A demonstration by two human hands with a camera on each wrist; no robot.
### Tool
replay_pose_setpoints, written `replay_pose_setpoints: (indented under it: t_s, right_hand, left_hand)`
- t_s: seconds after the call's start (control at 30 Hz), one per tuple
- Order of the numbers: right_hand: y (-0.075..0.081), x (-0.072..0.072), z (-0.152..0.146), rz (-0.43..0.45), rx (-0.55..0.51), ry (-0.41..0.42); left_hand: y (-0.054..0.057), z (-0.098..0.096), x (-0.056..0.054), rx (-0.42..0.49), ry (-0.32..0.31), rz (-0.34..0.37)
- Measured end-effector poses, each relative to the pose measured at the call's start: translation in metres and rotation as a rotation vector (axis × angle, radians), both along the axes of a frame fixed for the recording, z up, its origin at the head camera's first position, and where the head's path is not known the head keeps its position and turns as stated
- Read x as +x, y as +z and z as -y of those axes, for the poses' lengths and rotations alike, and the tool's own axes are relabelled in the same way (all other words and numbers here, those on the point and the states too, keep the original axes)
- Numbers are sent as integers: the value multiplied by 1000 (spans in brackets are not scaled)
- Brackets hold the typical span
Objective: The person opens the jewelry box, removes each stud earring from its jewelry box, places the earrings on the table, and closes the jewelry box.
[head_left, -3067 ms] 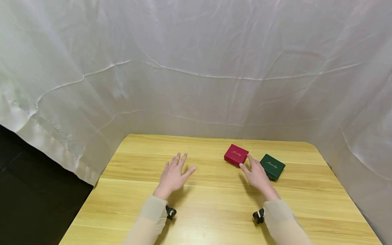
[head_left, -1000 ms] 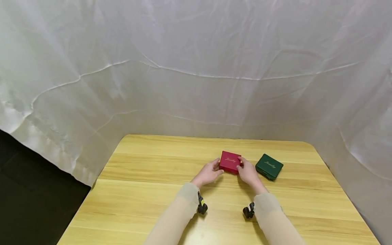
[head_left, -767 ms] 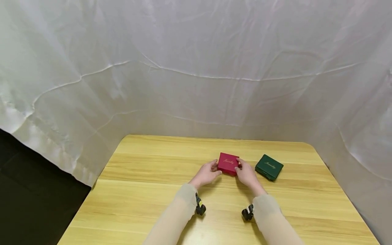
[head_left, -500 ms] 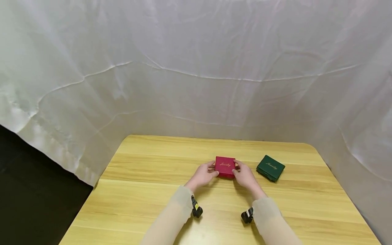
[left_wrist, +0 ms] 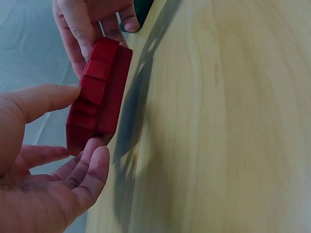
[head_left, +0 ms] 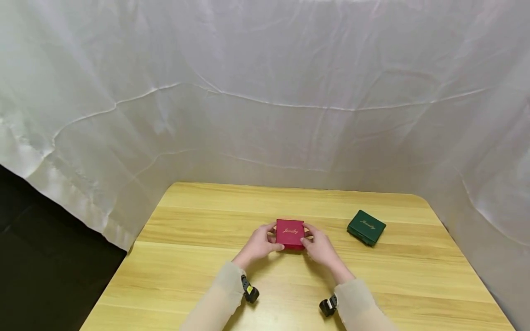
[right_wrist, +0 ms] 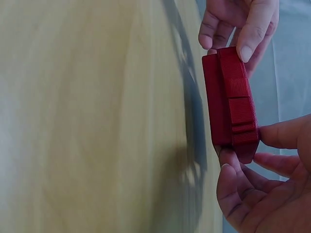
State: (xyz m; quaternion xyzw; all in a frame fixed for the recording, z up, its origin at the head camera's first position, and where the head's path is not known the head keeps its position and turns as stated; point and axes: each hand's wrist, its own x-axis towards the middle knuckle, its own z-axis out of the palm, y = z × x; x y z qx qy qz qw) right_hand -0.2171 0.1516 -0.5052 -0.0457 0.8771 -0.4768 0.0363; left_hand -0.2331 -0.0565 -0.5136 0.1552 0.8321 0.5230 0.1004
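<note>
A small square red jewelry box (head_left: 290,233) with gold script on its lid is held between both hands, its lid down. My left hand (head_left: 258,243) grips its left side, thumb at the near corner and fingers curled beneath. On the opposite side my right hand (head_left: 320,248) grips it the same way. Both wrist views show a ribbed ribbon bow (right_wrist: 240,104) on the box's near side, and a shadow between the box and the wood surface. Fingertips of the left hand (left_wrist: 53,160) reach under the box's edge in the left wrist view.
A green jewelry box (head_left: 366,227) with gold script lies on the wooden table (head_left: 198,285) to the right of the right hand. White cloth (head_left: 265,138) hangs behind and beside the table. A dark area (head_left: 41,257) lies beyond the left edge.
The left hand has come in to the red jewelry box and taken hold of its left side. Both hands have brought the box left and nearer, turning it square. The green box stays put.
</note>
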Motion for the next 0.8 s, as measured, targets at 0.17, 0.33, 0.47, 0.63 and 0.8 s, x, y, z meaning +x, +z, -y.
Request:
replay_pose_setpoints:
  t_s: [0.17, 0.33, 0.47, 0.63, 0.8]
  right_hand:
    - [-5, 9, 11, -23, -16, 29]
    - [-10, 15, 19, -53, -23, 44]
    - [-13, 18, 21, -40, -7, 48]
    - [-13, 24, 22, -21, 19, 56]
    - [-12, 32, 21, -7, 31, 61]
  left_hand:
    - [2, 14, 8, -15, -12, -7]
    - [-1, 26, 14, -47, -13, -22]
    - [-2, 31, 19, -52, -24, -22]
    - [-1, 34, 25, -42, -36, -1]
    - [-2, 35, 30, -25, -53, 26]
